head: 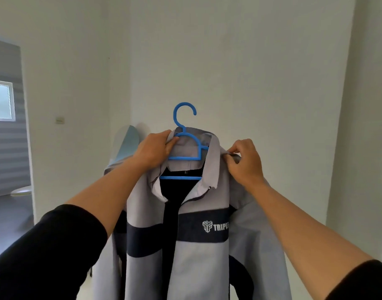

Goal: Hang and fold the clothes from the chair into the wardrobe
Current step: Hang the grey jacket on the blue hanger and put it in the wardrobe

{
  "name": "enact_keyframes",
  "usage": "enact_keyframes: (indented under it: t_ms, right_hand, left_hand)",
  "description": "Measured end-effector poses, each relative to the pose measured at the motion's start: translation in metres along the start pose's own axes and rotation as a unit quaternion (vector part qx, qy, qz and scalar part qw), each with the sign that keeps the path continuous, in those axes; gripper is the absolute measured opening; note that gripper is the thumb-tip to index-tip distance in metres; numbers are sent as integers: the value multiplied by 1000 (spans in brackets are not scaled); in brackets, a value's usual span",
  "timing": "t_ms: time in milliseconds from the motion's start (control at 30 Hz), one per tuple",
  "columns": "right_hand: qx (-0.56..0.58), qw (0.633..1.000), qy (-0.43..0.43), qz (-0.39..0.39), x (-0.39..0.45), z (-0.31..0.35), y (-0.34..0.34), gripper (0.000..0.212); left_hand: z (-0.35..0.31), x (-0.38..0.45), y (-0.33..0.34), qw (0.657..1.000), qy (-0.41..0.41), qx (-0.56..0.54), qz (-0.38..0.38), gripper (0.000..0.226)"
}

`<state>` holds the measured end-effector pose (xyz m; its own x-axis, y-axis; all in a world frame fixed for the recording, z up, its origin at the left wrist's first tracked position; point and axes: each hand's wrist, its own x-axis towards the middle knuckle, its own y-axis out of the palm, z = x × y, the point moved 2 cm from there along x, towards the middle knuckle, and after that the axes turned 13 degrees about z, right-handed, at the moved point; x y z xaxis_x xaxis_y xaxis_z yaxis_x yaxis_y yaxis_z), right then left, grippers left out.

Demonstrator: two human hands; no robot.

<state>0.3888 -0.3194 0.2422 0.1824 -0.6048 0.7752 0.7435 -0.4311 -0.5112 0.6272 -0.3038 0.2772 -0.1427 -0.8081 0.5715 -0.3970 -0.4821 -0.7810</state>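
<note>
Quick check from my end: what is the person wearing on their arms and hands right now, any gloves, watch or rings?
Both arms wear black long sleeves pushed up toward the elbows, the left sleeve and the right sleeve, leaving the forearms bare. The left hand and right hand are bare: no gloves, and no watch, ring or bracelet shows. The sleeves look plain, with no visible markings.

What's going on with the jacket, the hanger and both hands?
Grey and navy jacket: open-fronted, draped on hanger, held up.
Blue plastic hanger: inside collar, hook free.
Left hand: gripping collar and hanger.
Right hand: fingers pinching shoulder fabric.
</note>
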Motion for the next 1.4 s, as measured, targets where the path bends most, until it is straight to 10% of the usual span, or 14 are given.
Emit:
enact_keyframes:
  t_ms: [267, 500, 700, 1133, 1400]
  right_hand:
    - [-63, 989, 8, 134, -4, 36, 5, 42]
    - [-93, 994, 52, 32, -11, 30, -29, 27]
    - [-97, 987, 124, -42, -32, 10, -91, 31]
    - [-340, 873, 285, -204, -91, 8, -224, 25]
    - [-368, 837, 333, -230, -122, -29, -332, 25]
  left_hand:
    - [-17, -5, 3, 996, 83, -2, -25, 29]
    - [-2, -14, 6, 994, 101, 28, 8, 63]
    - [-48, -6, 37, 995, 99, -26, -4, 27]
    - [-247, -19, 98, 952, 283, -107, -37, 28]
    - [-338, -23, 135, 886, 460, 44, -38, 103]
